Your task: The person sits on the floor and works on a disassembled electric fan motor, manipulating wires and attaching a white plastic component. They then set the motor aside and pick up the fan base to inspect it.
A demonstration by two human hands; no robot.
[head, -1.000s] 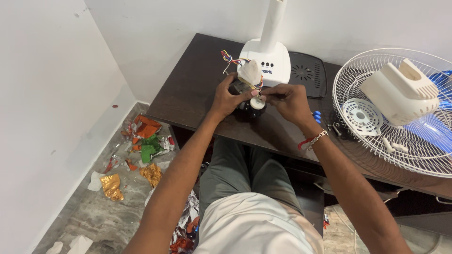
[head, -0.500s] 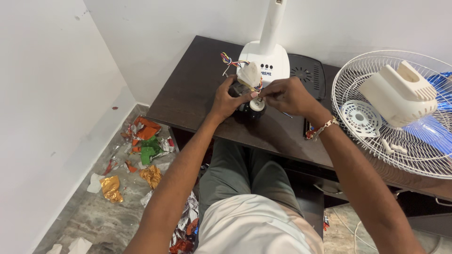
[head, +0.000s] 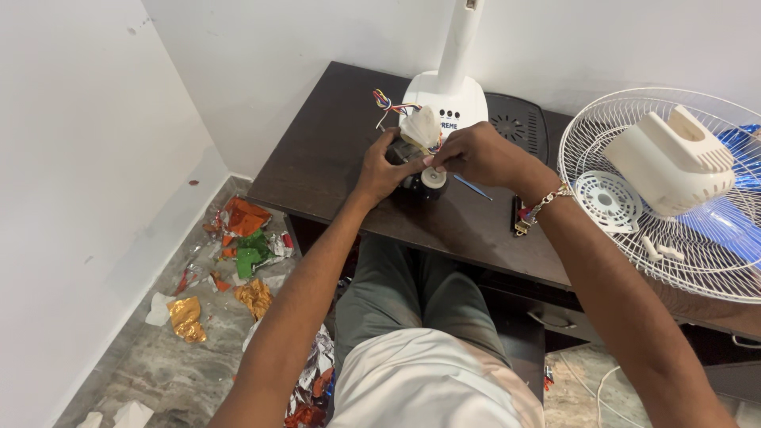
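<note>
My left hand (head: pixel 380 165) grips a small dark fan motor (head: pixel 418 179) from its left side, held just above the dark wooden table (head: pixel 333 135). My right hand (head: pixel 469 152) pinches at the top of the motor, by its white round cap (head: pixel 433 177) and a pale paper-like piece (head: pixel 420 127). Coloured wires (head: pixel 388 103) trail off the motor toward the back. A blue thin tool (head: pixel 474 187) lies on the table under my right hand.
A white fan stand base (head: pixel 453 105) rises behind the motor. At right lie a white wire fan guard (head: pixel 626 198), a cream motor housing (head: pixel 674 158) and blue blades (head: pixel 741 143). Crumpled foil wrappers (head: pixel 246 238) litter the floor at left.
Both hands and the motor stay in the same spot; my right hand's fingers have shifted slightly on top of the motor.
</note>
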